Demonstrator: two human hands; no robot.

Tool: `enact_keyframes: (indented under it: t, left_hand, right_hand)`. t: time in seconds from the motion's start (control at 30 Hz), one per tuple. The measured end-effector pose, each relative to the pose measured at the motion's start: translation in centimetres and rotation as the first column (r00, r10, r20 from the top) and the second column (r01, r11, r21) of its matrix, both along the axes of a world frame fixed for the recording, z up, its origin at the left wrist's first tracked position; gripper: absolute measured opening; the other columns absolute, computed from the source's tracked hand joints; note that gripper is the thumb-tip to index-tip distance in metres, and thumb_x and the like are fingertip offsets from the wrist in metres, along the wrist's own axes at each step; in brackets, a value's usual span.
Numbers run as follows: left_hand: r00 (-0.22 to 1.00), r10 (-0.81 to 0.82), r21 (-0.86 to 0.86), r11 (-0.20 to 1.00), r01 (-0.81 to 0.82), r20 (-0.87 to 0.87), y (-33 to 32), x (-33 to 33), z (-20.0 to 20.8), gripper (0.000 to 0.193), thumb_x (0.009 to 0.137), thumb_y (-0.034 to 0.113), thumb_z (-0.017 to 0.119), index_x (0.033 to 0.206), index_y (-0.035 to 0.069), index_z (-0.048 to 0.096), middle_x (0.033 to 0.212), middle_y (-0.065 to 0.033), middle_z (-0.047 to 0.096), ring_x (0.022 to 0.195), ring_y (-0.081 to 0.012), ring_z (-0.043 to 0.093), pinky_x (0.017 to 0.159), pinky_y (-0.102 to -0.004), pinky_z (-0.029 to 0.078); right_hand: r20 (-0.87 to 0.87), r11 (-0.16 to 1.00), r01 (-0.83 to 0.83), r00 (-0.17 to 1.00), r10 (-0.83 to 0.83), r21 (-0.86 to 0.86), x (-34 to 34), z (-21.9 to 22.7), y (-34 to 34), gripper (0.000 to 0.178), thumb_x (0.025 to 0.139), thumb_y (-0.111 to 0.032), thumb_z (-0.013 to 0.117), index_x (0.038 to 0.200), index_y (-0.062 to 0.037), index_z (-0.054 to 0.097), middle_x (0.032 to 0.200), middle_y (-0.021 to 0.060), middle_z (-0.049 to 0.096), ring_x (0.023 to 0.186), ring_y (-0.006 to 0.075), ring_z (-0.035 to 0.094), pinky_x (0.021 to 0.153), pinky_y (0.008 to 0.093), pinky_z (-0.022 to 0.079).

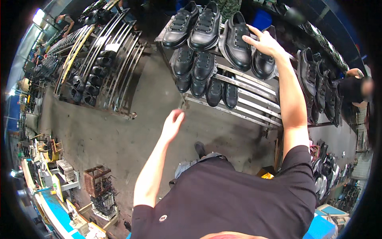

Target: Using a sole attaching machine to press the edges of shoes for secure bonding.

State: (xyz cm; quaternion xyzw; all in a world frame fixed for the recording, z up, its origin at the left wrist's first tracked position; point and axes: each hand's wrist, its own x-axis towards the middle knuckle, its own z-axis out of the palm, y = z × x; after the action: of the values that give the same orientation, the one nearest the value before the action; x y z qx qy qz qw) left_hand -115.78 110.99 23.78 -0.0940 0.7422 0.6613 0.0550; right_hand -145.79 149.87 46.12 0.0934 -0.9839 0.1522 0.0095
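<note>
My right arm reaches up to the top of a metal rack. My right hand point(267, 43) is over a black lace-up shoe point(262, 65), its thumb and forefinger spread apart. The thumb tip overlaps the upper of the neighbouring black shoe point(237, 46); whether it presses on it, I cannot tell. My other fingers are partly hidden. To the left on the same shelf stand two more black shoes, one at the corner point(181, 26) and one beside it point(205, 28). Away from the rack, over the floor, hangs my left hand point(173, 122), its fingers loosely bent and nothing visible in it.
Lower tiers of the metal rack point(246, 89) hold several more black shoes point(215, 91). More shoes point(308, 75) hang along the right. Another slatted rack point(115, 75) stands at the far left. A rusty stand point(96, 179) is lower left. A person point(356, 89) stands at the right.
</note>
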Motion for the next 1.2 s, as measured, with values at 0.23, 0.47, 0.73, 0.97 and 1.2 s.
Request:
enact_keyframes:
  t: [0.23, 0.47, 0.73, 0.97, 1.2]
  left_hand:
    - [0.984, 0.154, 0.419, 0.891, -0.176, 0.087, 10.7, -18.0, 17.6, 0.1, 0.09, 0.056, 0.074, 0.153, 0.0, 0.021, 0.143, -0.0198, 0.046, 0.111, -0.0331, 0.062, 0.083, -0.0528, 0.06]
    - [0.893, 0.382, 0.482, 0.752, -0.449, 0.237, 10.3, -25.5, 14.7, 0.094, 0.084, 0.049, 0.08, 0.143, 0.0, 0.025, 0.115, -0.0165, 0.063, 0.077, -0.0242, 0.067, 0.055, -0.0391, 0.059]
    - [0.993, -0.106, 0.802, 0.597, 0.02, 0.055, 8.1, -21.7, 15.9, 0.033, 0.101, 0.035, 0.062, 0.115, 0.005, 0.065, 0.104, -0.0108, 0.071, 0.08, -0.0224, 0.071, 0.074, -0.038, 0.062]
    - [0.983, -0.058, 0.875, 0.449, 0.179, -0.172, -1.7, -4.7, 13.6, 0.036, 0.106, 0.029, 0.059, 0.135, 0.013, 0.044, 0.133, -0.0032, 0.058, 0.123, -0.0164, 0.061, 0.091, -0.0453, 0.061]
    - [0.823, 0.557, 0.645, 0.59, -0.486, 0.111, -19.6, 18.5, 4.3, 0.051, 0.099, 0.036, 0.071, 0.14, 0.012, 0.053, 0.128, -0.0023, 0.062, 0.114, -0.0166, 0.06, 0.098, -0.0401, 0.051]
  right_hand:
    - [-0.075, 0.971, -0.173, 0.984, 0.163, -0.164, -0.3, -1.8, 0.2, 0.074, 0.092, -0.054, 0.065, 0.153, -0.019, 0.045, 0.135, 0.0314, 0.056, 0.129, 0.0439, 0.055, 0.109, 0.0493, 0.043]
    - [-0.064, 0.996, 0.002, 0.998, -0.007, -0.086, 0.9, -1.3, -1.5, 0.068, 0.095, -0.06, 0.059, 0.145, -0.0146, 0.049, 0.13, 0.0304, 0.058, 0.125, 0.0468, 0.056, 0.108, 0.0504, 0.042]
    - [-0.116, 0.988, 0.083, 0.988, -0.098, -0.127, 1.2, -2.0, -2.2, 0.073, 0.098, -0.067, 0.05, 0.145, -0.0104, 0.048, 0.135, 0.0304, 0.057, 0.13, 0.0469, 0.053, 0.111, 0.0496, 0.04]
    - [-0.254, 0.96, -0.094, 0.967, 0.024, -0.266, -2.2, -5.8, 0.6, 0.062, 0.103, -0.04, 0.059, 0.142, 0.0064, 0.049, 0.141, 0.0263, 0.057, 0.134, 0.0369, 0.053, 0.114, 0.0397, 0.038]
    - [-0.244, 0.995, 0.023, 0.969, -0.048, -0.101, -5.4, -7.8, 3.8, 0.077, 0.102, -0.054, 0.054, 0.15, 0.0042, 0.045, 0.155, 0.0225, 0.047, 0.145, 0.0346, 0.042, 0.12, 0.0384, 0.03]
